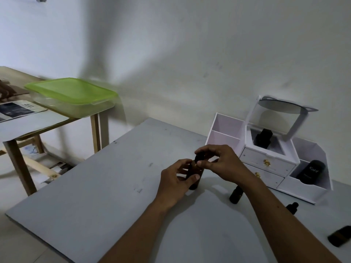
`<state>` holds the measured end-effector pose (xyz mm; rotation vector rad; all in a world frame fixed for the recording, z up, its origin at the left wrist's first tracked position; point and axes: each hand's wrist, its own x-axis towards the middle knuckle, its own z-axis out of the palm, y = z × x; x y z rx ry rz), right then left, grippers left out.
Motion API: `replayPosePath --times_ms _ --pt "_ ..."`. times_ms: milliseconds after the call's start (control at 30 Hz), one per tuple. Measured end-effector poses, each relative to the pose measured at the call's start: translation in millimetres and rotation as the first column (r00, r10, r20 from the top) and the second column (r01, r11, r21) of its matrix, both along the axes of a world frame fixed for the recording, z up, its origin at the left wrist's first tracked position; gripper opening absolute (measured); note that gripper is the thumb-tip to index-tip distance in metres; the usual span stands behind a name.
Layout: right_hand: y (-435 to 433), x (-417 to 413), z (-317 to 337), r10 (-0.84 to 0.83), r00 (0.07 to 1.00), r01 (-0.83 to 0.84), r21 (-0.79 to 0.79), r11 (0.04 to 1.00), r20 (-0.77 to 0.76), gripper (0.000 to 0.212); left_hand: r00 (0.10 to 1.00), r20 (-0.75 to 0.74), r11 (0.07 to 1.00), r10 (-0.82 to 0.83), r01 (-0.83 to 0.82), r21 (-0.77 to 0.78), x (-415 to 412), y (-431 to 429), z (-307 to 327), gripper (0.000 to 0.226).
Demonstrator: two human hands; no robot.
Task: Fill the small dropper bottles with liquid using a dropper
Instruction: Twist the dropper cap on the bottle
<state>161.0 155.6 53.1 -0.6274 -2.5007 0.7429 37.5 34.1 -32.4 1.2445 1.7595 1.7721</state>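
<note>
A dark amber dropper bottle (194,179) stands upright on the grey table (95,196). My left hand (175,185) wraps around its body. My right hand (218,162) pinches its black dropper cap (199,157) at the top of the bottle. Another small dark bottle (236,195) stands to the right, partly behind my right forearm. A black dropper cap (292,206) lies further right. A dark bottle (340,236) lies on its side near the right edge.
A white organizer (266,154) with two drawers and a tilted mirror stands at the back right; dark bottles sit in its top and right compartments. To the left, a wooden side table (19,130) carries a green-lidded plastic box (72,95) and a newspaper.
</note>
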Motion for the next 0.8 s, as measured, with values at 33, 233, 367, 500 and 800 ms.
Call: replayPosePath --times_ms 33,233,367,500,800 --pt "1 0 0 -0.003 1.0 0.003 0.001 1.0 0.006 0.026 1.0 -0.001 1.0 0.001 -0.001 -0.002 0 0 0 0.041" --pt "3 1 0 0.001 1.0 0.0 -0.016 1.0 0.028 0.029 1.0 -0.009 1.0 0.007 -0.007 -0.002 -1 2 -1 0.043" --pt "4 1 -4 -0.047 0.998 0.046 -0.025 0.999 -0.032 0.029 0.999 -0.031 1.0 0.009 -0.009 -0.008 -1 2 0 0.043" --pt "3 1 -8 -0.08 0.995 0.079 -0.02 0.997 -0.053 0.042 1.0 -0.023 1.0 0.01 -0.01 -0.009 0 1 0 0.042" --pt "3 4 -13 -0.076 0.993 0.072 -0.039 0.997 -0.092 0.024 1.0 -0.007 1.0 0.018 -0.018 -0.005 0 2 -1 0.043"
